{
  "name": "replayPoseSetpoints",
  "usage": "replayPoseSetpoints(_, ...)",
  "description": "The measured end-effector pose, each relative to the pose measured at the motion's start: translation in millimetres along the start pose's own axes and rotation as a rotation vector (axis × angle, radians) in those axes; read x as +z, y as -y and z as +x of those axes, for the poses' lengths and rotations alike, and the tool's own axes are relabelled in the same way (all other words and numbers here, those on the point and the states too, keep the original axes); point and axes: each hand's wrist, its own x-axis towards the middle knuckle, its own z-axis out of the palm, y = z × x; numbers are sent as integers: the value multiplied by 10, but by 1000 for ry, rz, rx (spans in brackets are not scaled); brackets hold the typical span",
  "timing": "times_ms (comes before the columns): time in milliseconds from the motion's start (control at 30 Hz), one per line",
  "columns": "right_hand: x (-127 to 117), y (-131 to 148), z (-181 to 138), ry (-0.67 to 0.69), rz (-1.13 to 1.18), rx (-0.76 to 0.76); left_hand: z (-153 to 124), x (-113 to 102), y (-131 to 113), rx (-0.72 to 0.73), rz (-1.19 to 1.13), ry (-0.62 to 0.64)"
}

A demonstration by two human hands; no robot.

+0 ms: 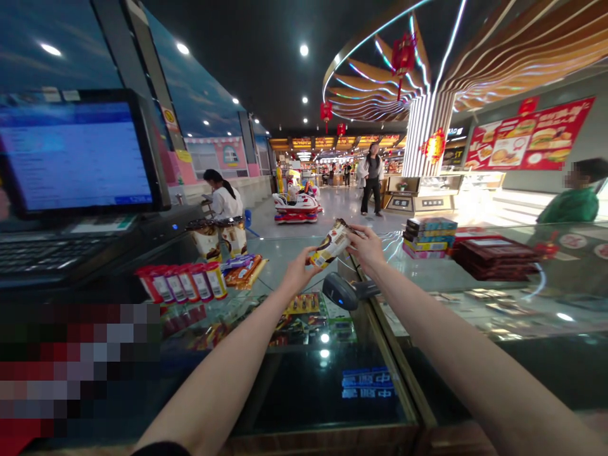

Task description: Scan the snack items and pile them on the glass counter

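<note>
Both my hands hold one small snack packet (331,244) above a glass counter (427,278). My left hand (298,269) pinches its lower left end. My right hand (367,246) grips its upper right end. The packet is white, yellow and brown, and it is tilted. Just below my hands a dark barcode scanner (342,291) lies on the counter.
A till screen (71,155) and keyboard (42,253) stand at the left. Small red tubes (183,283) and snack bars (243,269) lie near them. Stacked boxes (429,237) and dark flat boxes (494,253) sit at the right. People walk or sit in the hall beyond.
</note>
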Motion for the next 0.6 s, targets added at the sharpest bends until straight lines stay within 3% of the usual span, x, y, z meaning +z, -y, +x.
replayPoseSetpoints(167,-8,71,-45,-3,-40,-117,91,46,-57,62,-56,15)
replayPoseSetpoints(300,-40,66,-45,9,-140,-219,292,37,-279,150,-75,-56)
replayPoseSetpoints(467,-70,58,-13,33,-149,-285,542,28,-580,173,-219,-8)
replayPoseSetpoints(600,-113,124,62,61,-207,-383,682,50,-666,233,-264,13)
